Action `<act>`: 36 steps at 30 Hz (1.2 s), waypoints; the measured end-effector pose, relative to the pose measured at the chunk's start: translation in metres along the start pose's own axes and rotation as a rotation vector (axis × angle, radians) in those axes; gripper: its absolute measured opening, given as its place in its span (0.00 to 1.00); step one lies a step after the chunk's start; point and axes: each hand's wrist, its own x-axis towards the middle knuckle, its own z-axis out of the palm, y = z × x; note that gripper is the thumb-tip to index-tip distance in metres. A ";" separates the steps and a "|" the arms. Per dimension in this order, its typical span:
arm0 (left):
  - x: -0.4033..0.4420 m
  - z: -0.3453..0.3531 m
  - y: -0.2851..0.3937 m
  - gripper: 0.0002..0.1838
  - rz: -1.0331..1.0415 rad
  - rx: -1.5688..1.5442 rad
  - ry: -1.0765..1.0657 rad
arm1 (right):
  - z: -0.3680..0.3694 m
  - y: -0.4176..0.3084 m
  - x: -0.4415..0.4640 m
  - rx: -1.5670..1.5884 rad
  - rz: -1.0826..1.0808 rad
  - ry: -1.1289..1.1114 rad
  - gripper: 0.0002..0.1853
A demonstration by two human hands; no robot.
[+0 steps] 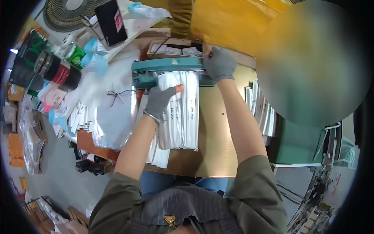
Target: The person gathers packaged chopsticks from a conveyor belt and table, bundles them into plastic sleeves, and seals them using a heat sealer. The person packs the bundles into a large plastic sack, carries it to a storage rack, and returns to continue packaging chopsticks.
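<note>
In the head view, a teal bar-type bag sealer (171,64) lies across the table, its long arm above its base. My gloved right hand (221,64) is closed over the right end of that arm. A bundle of long white packets (183,117), seemingly in clear plastic, lies flat with its far end at the sealer's jaw. My gloved left hand (160,102) grips the bundle's left side, thumb on top and its other fingers largely hidden. More white packets (157,156) lie beneath it, at the lower left.
A box of small items (175,50) stands behind the sealer. To the left are clear plastic bags (115,117), a dark tumbler (58,70) and a phone (111,23). White packets (259,105) stand at the right, beside a green machine (298,144). A blurred disc covers the upper right.
</note>
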 end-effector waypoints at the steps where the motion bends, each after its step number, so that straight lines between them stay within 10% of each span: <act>1: 0.001 0.004 0.002 0.26 0.087 0.015 0.005 | 0.002 0.002 -0.001 -0.001 0.030 -0.018 0.11; 8: 0.014 -0.008 -0.018 0.30 0.041 0.126 0.054 | -0.005 0.012 -0.012 0.123 0.090 -0.009 0.17; 12: -0.010 0.004 0.000 0.35 0.364 0.425 0.277 | -0.008 0.058 -0.049 0.074 0.090 0.275 0.50; 16: -0.073 0.072 0.008 0.36 0.574 0.467 0.152 | -0.068 0.198 -0.095 -0.099 0.410 0.027 0.60; 19: -0.074 0.155 -0.024 0.35 0.190 0.662 -0.131 | -0.080 0.205 -0.116 -0.031 0.640 -0.299 0.62; 22: -0.035 0.205 -0.050 0.35 0.161 0.578 -0.010 | -0.086 0.203 -0.125 0.157 0.708 -0.052 0.60; 24: -0.027 0.217 -0.035 0.33 -0.430 -0.239 -0.268 | -0.074 0.215 -0.138 0.234 0.751 -0.140 0.57; 27: -0.019 0.222 -0.048 0.29 -0.461 -0.274 -0.396 | -0.074 0.178 -0.149 0.150 0.540 -0.332 0.49; 32: -0.038 0.192 -0.061 0.27 -0.266 -0.286 -0.362 | -0.069 0.148 -0.185 1.461 0.575 -0.476 0.27; 36: -0.103 0.176 0.023 0.41 0.190 -0.091 -0.479 | -0.123 0.114 -0.196 1.563 0.212 -0.147 0.47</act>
